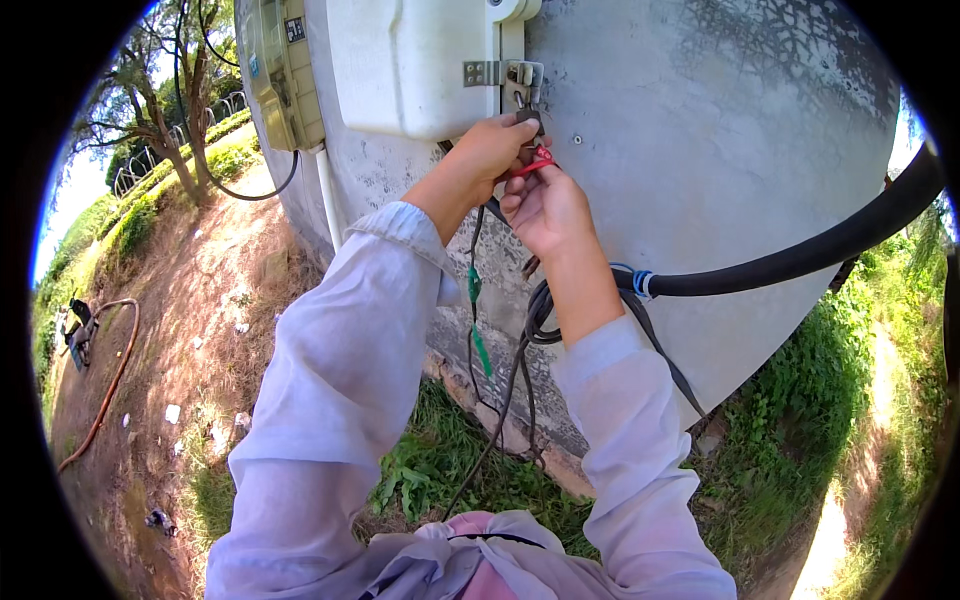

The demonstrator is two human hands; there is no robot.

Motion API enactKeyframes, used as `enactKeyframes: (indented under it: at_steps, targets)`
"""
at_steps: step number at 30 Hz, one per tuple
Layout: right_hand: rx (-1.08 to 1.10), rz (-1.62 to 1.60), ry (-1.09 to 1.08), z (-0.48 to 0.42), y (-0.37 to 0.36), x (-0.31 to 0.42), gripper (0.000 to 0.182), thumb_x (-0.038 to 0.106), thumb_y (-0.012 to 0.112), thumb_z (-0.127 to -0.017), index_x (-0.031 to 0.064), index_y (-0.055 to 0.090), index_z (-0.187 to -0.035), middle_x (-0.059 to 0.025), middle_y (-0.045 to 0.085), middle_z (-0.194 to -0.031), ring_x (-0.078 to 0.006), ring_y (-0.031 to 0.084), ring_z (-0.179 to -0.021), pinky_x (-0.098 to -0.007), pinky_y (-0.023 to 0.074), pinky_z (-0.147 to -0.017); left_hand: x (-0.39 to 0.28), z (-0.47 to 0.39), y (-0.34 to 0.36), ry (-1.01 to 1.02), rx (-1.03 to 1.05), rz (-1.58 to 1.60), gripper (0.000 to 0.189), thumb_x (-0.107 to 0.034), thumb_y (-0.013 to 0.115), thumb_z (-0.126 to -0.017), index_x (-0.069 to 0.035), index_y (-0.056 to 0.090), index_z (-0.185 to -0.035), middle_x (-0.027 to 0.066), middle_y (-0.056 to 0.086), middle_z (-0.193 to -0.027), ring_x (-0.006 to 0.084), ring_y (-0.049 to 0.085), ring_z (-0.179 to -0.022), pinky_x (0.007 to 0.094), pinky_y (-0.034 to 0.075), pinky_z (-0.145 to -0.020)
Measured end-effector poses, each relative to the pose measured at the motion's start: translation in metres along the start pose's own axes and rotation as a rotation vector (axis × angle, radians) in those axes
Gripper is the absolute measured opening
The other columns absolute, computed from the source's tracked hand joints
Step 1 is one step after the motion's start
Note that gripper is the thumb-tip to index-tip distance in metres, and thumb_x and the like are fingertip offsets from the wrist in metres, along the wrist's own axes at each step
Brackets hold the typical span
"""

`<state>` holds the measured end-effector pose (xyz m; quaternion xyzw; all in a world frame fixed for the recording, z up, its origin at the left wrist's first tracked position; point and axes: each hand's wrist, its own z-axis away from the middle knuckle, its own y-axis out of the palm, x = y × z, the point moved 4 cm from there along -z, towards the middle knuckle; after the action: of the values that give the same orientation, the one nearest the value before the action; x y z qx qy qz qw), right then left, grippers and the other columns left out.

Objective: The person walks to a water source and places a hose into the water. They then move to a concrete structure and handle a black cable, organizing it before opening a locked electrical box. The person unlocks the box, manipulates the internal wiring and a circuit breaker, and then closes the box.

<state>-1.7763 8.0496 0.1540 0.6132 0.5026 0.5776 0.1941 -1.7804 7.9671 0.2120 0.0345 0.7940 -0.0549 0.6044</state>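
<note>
A white plastic enclosure [412, 71] hangs on the grey wall, with a metal hasp [525, 75] at its right edge. From the hasp hangs a dark padlock [529, 118]. My left hand [491, 154] grips the padlock's body, thumb across its front. Just below, my right hand [547, 202] holds a key with a red strap [536, 163] at the underside of the padlock. The fingers hide most of the key, so how far it sits in the lock cannot be told.
A thick black cable [780, 259] crosses the wall at the right, tied with blue wire. Coiled black cables [541, 315] hang below my hands. A meter box [289, 75] is mounted at the left, above a white pipe [328, 199]. Grass grows at the wall's foot.
</note>
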Motion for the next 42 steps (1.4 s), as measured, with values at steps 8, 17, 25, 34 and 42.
enactKeyframes:
  at_steps: [8, 17, 25, 34, 42]
  targets:
    - [0.136, 1.031, -0.099, 0.078, 0.015, -0.005, 0.026, 0.023, 0.052, -0.094, -0.0010, 0.058, -0.101, -0.0077, 0.063, -0.098, -0.0153, 0.062, -0.067, -0.0270, 0.0497, -0.059, 0.008, 0.005, -0.039, -0.017, 0.065, 0.053, 0.036, -0.024, 0.048, -0.097, 0.000, 0.044, -0.124, 0.0093, 0.063, -0.106, 0.0206, 0.061, -0.104, 0.0310, 0.049, -0.078]
    - [0.061, 0.302, -0.050, -0.013, 0.011, 0.007, 0.026, 0.028, 0.038, -0.099, 0.0117, 0.053, -0.087, 0.0004, 0.051, -0.068, -0.0109, 0.049, -0.054, -0.0321, 0.0452, -0.053, -0.008, 0.008, -0.010, 0.097, -0.023, -0.254, 0.024, -0.027, 0.055, -0.093, -0.005, 0.059, -0.086, 0.0013, 0.056, -0.071, 0.0106, 0.053, -0.062, 0.0252, 0.044, -0.057]
    - [0.513, -0.228, 0.181, -0.020, 0.012, -0.008, 0.028, 0.031, 0.037, -0.099, 0.0163, 0.048, -0.078, 0.0041, 0.045, -0.060, -0.0088, 0.040, -0.047, -0.0287, 0.0394, -0.049, -0.013, 0.008, -0.007, 0.039, -0.018, -0.199, 0.021, -0.023, 0.053, -0.094, -0.003, 0.059, -0.092, 0.0012, 0.054, -0.068, 0.0098, 0.052, -0.056, 0.0240, 0.044, -0.048]
    - [0.359, -0.156, 0.149, -0.021, 0.009, -0.007, 0.024, 0.032, 0.041, -0.099, 0.0149, 0.053, -0.088, 0.0043, 0.048, -0.065, -0.0092, 0.041, -0.051, -0.0288, 0.0412, -0.056, -0.006, -0.001, -0.016, -0.028, 0.167, 0.120, 0.024, -0.017, 0.046, -0.097, 0.002, 0.057, -0.106, 0.0057, 0.062, -0.080, 0.0122, 0.055, -0.059, 0.0292, 0.049, -0.052]
    - [-0.030, 0.246, -0.012, -0.017, 0.008, -0.006, 0.029, 0.033, 0.038, -0.099, 0.0140, 0.052, -0.082, 0.0029, 0.047, -0.062, -0.0116, 0.042, -0.050, -0.0304, 0.0389, -0.054, 0.002, -0.010, -0.026, 0.024, 0.192, 0.121, 0.037, -0.029, 0.040, -0.099, 0.003, 0.057, -0.106, 0.0064, 0.057, -0.080, 0.0124, 0.049, -0.059, 0.0300, 0.046, -0.052]
